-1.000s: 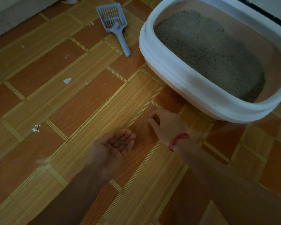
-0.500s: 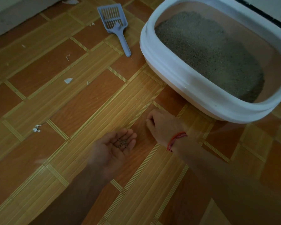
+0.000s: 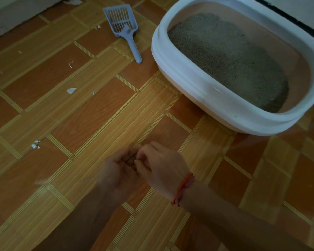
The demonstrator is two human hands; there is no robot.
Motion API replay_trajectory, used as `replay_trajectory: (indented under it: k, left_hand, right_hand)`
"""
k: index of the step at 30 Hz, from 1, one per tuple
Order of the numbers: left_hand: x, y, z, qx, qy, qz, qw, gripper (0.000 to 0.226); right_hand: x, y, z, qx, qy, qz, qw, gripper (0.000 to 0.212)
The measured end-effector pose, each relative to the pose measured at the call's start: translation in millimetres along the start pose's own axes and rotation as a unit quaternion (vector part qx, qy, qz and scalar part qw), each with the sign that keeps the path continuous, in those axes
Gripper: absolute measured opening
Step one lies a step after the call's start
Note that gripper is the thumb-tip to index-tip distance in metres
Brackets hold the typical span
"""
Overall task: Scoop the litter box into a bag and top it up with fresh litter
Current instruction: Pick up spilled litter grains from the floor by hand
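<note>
My left hand (image 3: pixel 119 171) sits low in the frame, just left of centre, palm up and loosely cupped, with a small heap of dark litter granules (image 3: pixel 130 161) lying in the hollow of it rather than being clasped. My right hand (image 3: pixel 161 165) is just beside it on the right, back of the hand up, its fingertips (image 3: pixel 139 160) bunched and dipped into that palm right at the granules; blur keeps me from telling whether they pinch any grains or only touch them. A red thread bracelet (image 3: pixel 182 190) circles my right wrist. The litter box (image 3: pixel 198 84), white-rimmed, stands on the floor (image 3: pixel 80 115) in the upper right of the frame, well apart from my hands, and grey litter (image 3: pixel 225 57) covers its bottom. The blue-grey scoop (image 3: pixel 124 24) lies flat on the floor at upper centre, just left of the box, handle pointing toward the lower right. A few white scraps (image 3: pixel 71 90) lie scattered over the left side of the floor.
</note>
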State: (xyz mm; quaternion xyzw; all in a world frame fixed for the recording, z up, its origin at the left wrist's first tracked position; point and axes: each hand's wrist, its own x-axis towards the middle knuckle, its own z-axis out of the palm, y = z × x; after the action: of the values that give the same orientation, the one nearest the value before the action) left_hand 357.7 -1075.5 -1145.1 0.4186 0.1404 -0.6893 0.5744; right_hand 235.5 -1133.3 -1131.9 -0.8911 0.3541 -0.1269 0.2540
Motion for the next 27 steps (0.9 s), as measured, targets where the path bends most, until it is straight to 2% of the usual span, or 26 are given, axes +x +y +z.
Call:
replay_trajectory:
  k: [4, 9, 11, 21, 27]
  left_hand:
    - [-4, 0, 8, -0.028, 0.002, -0.005, 1.000, 0.027]
    - [-3, 1, 7, -0.045, 0.061, 0.016, 0.997, 0.030]
    - [-3, 1, 7, -0.049, 0.065, 0.016, 0.997, 0.032]
    - [-5, 2, 10, -0.050, 0.074, 0.011, 0.996, 0.029]
    - [-3, 3, 8, -0.056, 0.075, 0.011, 0.996, 0.038]
  right_hand:
    - [0, 11, -5, 0.004, 0.002, 0.034, 0.999, 0.019]
    - [10, 61, -25, -0.034, -0.023, 0.174, 0.984, 0.013]
    - [12, 72, -29, -0.044, -0.035, 0.201, 0.978, 0.014]
    - [21, 77, -24, -0.056, -0.048, 0.197, 0.978, 0.016]
    - [22, 79, -20, -0.072, -0.042, 0.186, 0.979, 0.016]
